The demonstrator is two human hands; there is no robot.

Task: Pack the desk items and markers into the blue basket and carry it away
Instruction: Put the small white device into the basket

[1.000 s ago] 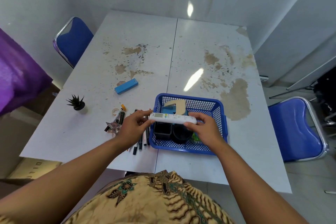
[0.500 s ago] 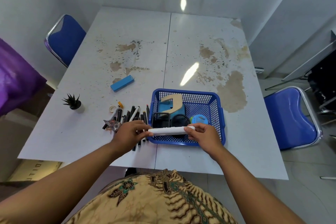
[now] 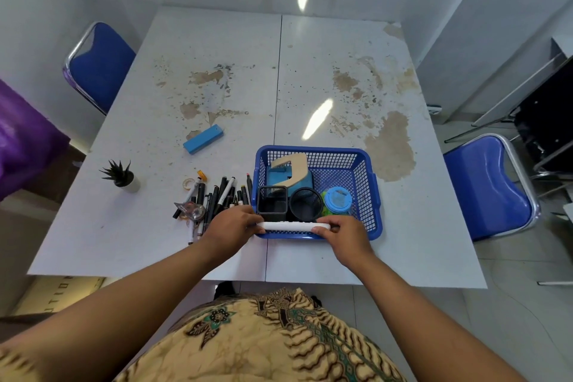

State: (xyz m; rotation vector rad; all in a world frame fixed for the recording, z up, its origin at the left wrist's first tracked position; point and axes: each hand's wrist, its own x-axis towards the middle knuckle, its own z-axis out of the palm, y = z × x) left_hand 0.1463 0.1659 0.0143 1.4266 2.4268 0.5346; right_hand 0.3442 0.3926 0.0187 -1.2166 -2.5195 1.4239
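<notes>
Because the white remote (image 3: 293, 226) is long, the left hand (image 3: 231, 226) pinches one end and the right hand (image 3: 344, 231) the other, likely to fit it along the near wall of the blue basket (image 3: 373, 195). The markers (image 3: 220, 195) lie just beside the basket on the surface (image 3: 403, 257).

Glossy blue plastic mesh basket (image 3: 372, 192) sits on a smooth white table (image 3: 325, 49) with peeling laminate.

remote (image 3: 291, 226): both ends covered by the left hand (image 3: 231, 228) and right hand (image 3: 344, 234).
markers (image 3: 223, 192): near ends hidden under the left hand.
green thing (image 3: 323, 197): beyond the right hand, mostly hidden behind a jar (image 3: 338, 200).
</notes>
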